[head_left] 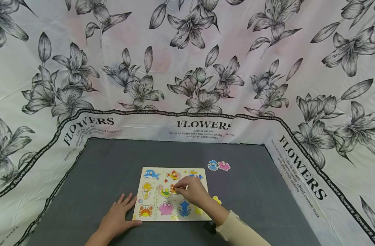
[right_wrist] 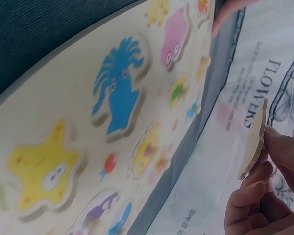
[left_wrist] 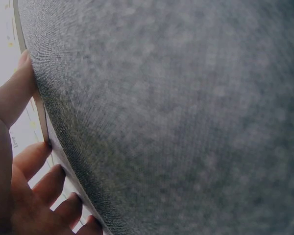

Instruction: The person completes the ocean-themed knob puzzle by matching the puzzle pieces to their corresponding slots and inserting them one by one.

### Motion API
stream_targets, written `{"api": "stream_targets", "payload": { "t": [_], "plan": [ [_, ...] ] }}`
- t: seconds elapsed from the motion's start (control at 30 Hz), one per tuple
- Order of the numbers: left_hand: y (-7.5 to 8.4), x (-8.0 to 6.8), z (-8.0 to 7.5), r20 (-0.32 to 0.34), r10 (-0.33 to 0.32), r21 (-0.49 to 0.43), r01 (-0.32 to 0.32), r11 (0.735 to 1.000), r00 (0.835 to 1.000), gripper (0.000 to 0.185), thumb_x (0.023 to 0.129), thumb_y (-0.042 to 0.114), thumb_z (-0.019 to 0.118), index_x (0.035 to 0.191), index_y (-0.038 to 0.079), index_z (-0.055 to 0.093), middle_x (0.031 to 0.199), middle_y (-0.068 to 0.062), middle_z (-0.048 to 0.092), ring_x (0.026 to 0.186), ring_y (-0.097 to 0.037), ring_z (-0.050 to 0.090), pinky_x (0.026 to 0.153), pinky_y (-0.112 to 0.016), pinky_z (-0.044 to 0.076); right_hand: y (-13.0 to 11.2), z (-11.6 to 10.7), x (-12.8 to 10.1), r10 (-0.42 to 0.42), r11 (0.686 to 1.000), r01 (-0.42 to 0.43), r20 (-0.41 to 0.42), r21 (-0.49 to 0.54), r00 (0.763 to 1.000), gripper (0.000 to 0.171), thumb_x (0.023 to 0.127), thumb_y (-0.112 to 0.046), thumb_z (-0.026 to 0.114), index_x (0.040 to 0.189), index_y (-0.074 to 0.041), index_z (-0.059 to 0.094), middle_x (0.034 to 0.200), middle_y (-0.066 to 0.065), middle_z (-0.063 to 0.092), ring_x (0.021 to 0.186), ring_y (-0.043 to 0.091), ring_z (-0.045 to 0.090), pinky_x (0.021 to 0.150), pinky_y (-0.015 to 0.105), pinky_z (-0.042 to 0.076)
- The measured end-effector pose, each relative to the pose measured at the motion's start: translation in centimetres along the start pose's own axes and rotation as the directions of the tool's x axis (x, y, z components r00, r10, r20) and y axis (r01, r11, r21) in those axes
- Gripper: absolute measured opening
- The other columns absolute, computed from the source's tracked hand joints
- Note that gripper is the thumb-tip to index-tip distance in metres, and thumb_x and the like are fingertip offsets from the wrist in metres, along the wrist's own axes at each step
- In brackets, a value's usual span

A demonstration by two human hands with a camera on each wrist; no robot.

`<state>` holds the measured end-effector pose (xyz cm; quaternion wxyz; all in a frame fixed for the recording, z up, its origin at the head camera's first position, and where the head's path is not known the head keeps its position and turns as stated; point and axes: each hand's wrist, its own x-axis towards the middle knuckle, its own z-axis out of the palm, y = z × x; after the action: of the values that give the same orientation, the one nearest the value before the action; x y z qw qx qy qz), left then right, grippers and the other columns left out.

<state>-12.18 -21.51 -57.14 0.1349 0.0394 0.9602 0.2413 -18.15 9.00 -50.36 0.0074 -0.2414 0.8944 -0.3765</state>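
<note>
A wooden sea-animal puzzle board [head_left: 156, 218] lies flat on the dark grey cloth. My right hand [head_left: 191, 191] pinches an orange crab piece [head_left: 172, 189] above the middle of the board; in the right wrist view the thin wooden piece [right_wrist: 252, 142] appears nearly edge-on between thumb and fingers. At the board's lower left corner, my left hand [head_left: 116, 215] rests with fingers spread and thumb touching the edge. Pictured recesses along the bottom row show a crab [head_left: 145, 211], a pink shell [head_left: 166, 208], a blue squid [head_left: 184, 208] and a yellow starfish [right_wrist: 44, 169], partly hidden by my arm in the head view.
A blue squid piece [head_left: 213, 165] and a pink shell piece [head_left: 224, 166] lie together beyond the board's right corner. Beside its right edge is a yellow piece [head_left: 217, 199], partly covered by my forearm. Flower-printed fabric [head_left: 202, 99] surrounds the dark surface.
</note>
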Motion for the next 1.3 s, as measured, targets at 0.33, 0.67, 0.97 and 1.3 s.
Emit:
{"api": "stream_targets", "payload": {
  "t": [0.33, 0.67, 0.97, 1.3],
  "plan": [
    [-0.2, -0.1, 0.0, -0.008, 0.012, 0.012, -0.012, 1.000, 1.000, 0.112, 0.062, 0.070, 0.083, 0.152, 0.015, 0.048, 0.160, -0.017, 0.039, 0.151, -0.048, 0.023, 0.119, -0.070, 0.021, -1.5, 1.6, 0.9, -0.037, 0.999, 0.037, 0.020, 0.013, 0.999, 0.007, 0.089, -0.012, 0.078, 0.095, -0.013, 0.083, 0.080, -0.008, 0.070, 0.066, -0.001, 0.053, 0.057, 0.015, 0.048],
    [-0.4, 0.1, 0.2, -0.029, 0.045, 0.026, -0.044, 0.999, 0.999, 0.110, 0.064, 0.072, 0.080, 0.152, 0.015, 0.049, 0.160, -0.015, 0.040, 0.150, -0.047, 0.024, 0.118, -0.070, 0.024, -2.4, 3.2, 1.7, -0.046, 0.999, 0.044, 0.056, 0.025, 0.997, 0.007, 0.090, -0.011, 0.077, 0.095, -0.013, 0.083, 0.081, -0.008, 0.072, 0.065, -0.001, 0.054, 0.056, 0.015, 0.049],
    [-0.5, 0.0, 0.3, -0.036, 0.053, 0.013, -0.052, 0.999, 0.998, 0.109, 0.064, 0.072, 0.080, 0.151, 0.015, 0.049, 0.160, -0.015, 0.040, 0.150, -0.047, 0.024, 0.118, -0.070, 0.024, -3.1, 5.2, 2.0, 0.004, 1.000, -0.006, 0.123, 0.021, 0.992, 0.008, 0.091, -0.015, 0.078, 0.096, -0.015, 0.083, 0.085, -0.010, 0.074, 0.066, -0.004, 0.055, 0.057, 0.014, 0.050],
    [-0.9, 0.1, 0.2, -0.061, 0.105, 0.036, -0.103, 0.994, 0.993, 0.107, 0.067, 0.072, 0.078, 0.151, 0.012, 0.049, 0.159, -0.016, 0.041, 0.149, -0.048, 0.027, 0.117, -0.069, 0.027, -4.1, 7.7, 2.7, -0.007, 1.000, 0.009, 0.203, -0.006, 0.979, 0.009, 0.092, -0.017, 0.076, 0.099, -0.016, 0.083, 0.084, -0.012, 0.070, 0.067, -0.007, 0.052, 0.055, 0.012, 0.048]
  ]
}}
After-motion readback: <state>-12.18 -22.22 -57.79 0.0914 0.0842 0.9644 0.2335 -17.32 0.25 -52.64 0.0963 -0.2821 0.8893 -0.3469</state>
